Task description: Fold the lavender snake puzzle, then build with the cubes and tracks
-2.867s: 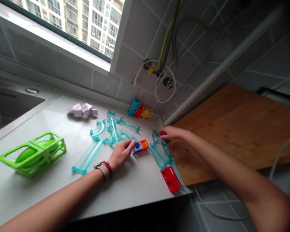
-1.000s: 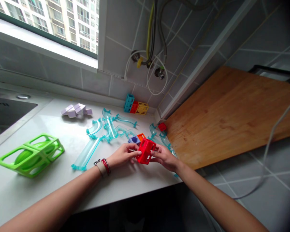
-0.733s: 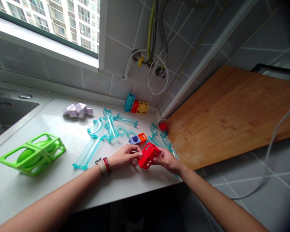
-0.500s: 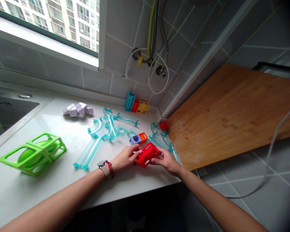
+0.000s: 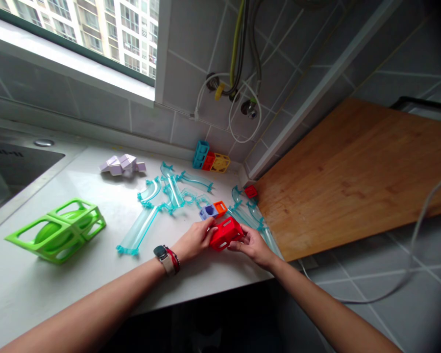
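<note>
Near the white counter (image 5: pixel 77 274) edge, left hand (image 5: pixel 196 239) and right hand (image 5: pixel 253 243) both grip a red openwork plastic block (image 5: pixel 226 233).

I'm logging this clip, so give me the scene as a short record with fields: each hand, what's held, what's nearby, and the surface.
left hand: left hand grips the left side of the red block
right hand: right hand grips the block's right side
nearest pieces: purple-blue block and orange block, side by side just beyond the hands
track: teal track pieces lying flat
far left: green frame
surface: white counter, with a wooden board to the right
</note>
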### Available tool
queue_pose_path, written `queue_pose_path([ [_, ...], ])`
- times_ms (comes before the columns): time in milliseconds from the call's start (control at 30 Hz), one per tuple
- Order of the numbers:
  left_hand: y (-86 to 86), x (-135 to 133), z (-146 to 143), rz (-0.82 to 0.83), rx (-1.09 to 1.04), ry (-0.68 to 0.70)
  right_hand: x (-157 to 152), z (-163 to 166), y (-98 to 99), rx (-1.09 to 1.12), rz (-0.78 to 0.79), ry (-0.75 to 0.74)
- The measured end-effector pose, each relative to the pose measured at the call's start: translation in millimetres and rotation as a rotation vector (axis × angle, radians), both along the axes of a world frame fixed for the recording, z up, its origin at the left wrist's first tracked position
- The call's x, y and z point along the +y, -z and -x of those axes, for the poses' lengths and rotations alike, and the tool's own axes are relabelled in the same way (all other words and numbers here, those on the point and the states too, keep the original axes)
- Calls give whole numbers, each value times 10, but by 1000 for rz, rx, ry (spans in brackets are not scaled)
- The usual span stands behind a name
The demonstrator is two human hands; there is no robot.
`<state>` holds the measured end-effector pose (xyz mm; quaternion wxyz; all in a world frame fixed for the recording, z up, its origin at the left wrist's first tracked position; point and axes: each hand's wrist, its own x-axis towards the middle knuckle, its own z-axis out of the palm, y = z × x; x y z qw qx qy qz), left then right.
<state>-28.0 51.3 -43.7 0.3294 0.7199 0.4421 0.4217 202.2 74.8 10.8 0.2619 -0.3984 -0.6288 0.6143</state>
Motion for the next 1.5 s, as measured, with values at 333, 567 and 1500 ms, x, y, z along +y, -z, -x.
queue_pose_path([
  [333, -178, -35, 56, 145, -264, 97, 91, -24, -81, -135, -202, -20],
  [567, -114, -19, 20, 246, -357, 241, 418, -168, -212, -335, -363, -83],
  [1500, -47, 29, 17, 267, -279, 207, 1913, -434, 246, -952, -700, 619],
])
